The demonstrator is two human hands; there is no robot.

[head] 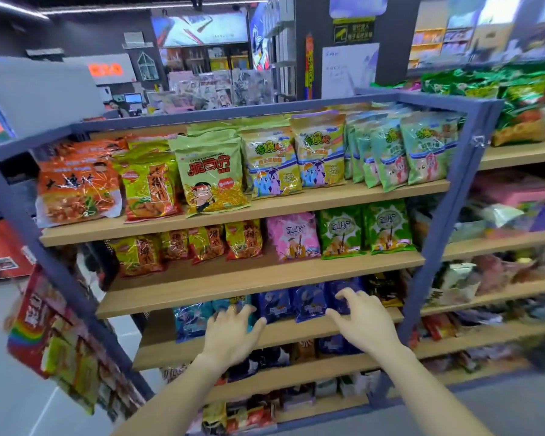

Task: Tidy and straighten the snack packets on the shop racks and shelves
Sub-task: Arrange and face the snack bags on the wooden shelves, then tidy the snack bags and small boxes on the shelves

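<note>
Reaching toward the third shelf (296, 333) of a blue-framed rack (472, 171), both hands forward at the row of snack packets. Left hand (232, 333) with fingers spread and straight, tips at the light blue packets (191, 320), touching or just short of them, cannot tell which. Right hand (364, 322) likewise spread, fingers (346, 294) apart and resting against a dark blue packet (343, 291) at the right of three dark blue packets (291, 302) standing side by side; nothing gripped by either hand. Just right of those, a black and yellow packet (386, 289) near the rack's upright. On the shelf above, yellow-and-red packets (189, 247) leaning unevenly, then a pink packet (293, 236) and two green packets (364, 229) upright. On the top shelf, orange packets (77, 187), a yellow-green packet with a cartoon boy (210, 177), pony-printed packets (293, 158) and pale green packets (403, 149) in rows. Hanging on the rack's left end, red and rainbow packets (32, 322), blurred.
</note>
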